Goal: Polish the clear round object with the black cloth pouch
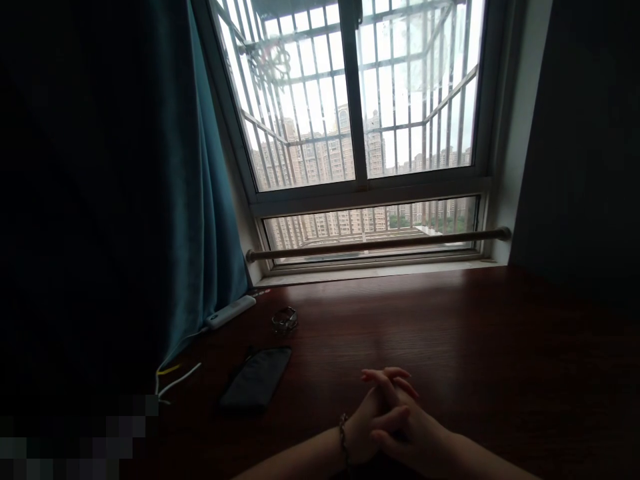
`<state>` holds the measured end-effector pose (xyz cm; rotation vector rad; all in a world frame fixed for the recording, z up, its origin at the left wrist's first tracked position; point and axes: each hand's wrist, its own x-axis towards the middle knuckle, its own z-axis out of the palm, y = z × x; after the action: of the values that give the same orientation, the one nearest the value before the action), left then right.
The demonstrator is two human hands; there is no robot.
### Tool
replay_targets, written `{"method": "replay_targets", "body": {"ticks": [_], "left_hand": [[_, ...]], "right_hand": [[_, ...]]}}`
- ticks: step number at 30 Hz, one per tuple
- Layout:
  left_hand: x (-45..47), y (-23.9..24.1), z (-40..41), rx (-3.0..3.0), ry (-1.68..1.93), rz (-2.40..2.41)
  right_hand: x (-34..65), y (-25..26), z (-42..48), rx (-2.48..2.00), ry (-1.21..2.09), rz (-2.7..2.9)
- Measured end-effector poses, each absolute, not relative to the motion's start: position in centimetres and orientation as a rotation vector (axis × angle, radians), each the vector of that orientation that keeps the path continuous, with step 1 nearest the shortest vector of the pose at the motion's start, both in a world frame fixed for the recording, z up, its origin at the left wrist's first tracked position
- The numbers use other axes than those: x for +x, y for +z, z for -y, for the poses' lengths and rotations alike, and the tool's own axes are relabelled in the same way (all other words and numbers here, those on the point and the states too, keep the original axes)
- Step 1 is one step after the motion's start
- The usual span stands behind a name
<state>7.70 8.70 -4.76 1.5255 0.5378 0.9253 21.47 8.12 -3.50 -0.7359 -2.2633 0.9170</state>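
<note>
Dark wooden desk (450,320) carries both hands, clasped together at its near edge. Left hand (367,417) and right hand (405,427) interlock, fingers (387,380) pointing away toward the window (360,100); each grip is closed on the other hand, holding no object. Bracelet (343,433) circles the left wrist. Nearest item, a dark pouch (256,379), lies left, long axis running diagonally toward the window. Metal ring object (285,321) and white power strip (230,312) sit beyond, beside the teal curtain (210,200).

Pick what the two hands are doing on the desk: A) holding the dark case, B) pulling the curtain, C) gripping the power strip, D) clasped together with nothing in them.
D: the left hand and right hand are interlocked on the wooden desk, apart from the dark case.
</note>
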Motion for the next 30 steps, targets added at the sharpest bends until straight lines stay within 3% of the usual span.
{"method": "replay_targets", "body": {"ticks": [30], "left_hand": [[7.7, -4.3, -8.6, 1.531, 0.919, -0.547]], "right_hand": [[21.6, -3.9, -8.5, -0.737, 0.93, 2.274]]}}
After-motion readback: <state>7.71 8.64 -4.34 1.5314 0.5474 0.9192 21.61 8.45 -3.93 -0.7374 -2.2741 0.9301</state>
